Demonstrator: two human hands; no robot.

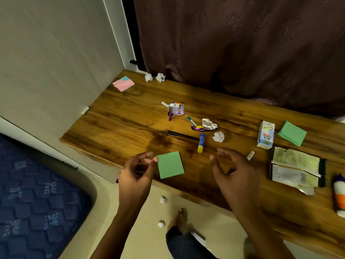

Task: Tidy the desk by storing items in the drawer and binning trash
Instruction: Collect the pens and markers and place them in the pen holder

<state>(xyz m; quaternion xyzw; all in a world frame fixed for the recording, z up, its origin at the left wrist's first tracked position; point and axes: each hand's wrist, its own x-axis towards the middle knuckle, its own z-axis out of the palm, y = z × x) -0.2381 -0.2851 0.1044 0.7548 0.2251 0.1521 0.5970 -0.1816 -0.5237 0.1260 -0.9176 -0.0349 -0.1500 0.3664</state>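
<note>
Green note pad (170, 164) at near edge of counter (115, 126), pinched at its left edge by fingertips of left hand (137, 173). Right hand (231, 171) hovers above counter just right of pad, grip loose, fingers spread, holding nothing. Beyond pad: glue stick (201, 143), black pen (182, 135), paper ball (218, 136), foil wrappers (204, 125). Far right: milk carton (266, 134), second green pad (292, 133), torn packet (296, 170). Pink pad (123, 83) at far left corner. Two paper balls (162, 200) on floor

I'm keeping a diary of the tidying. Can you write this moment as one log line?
left hand: pinching green sticky pad | right hand: open, empty | desk: cluttered
</note>
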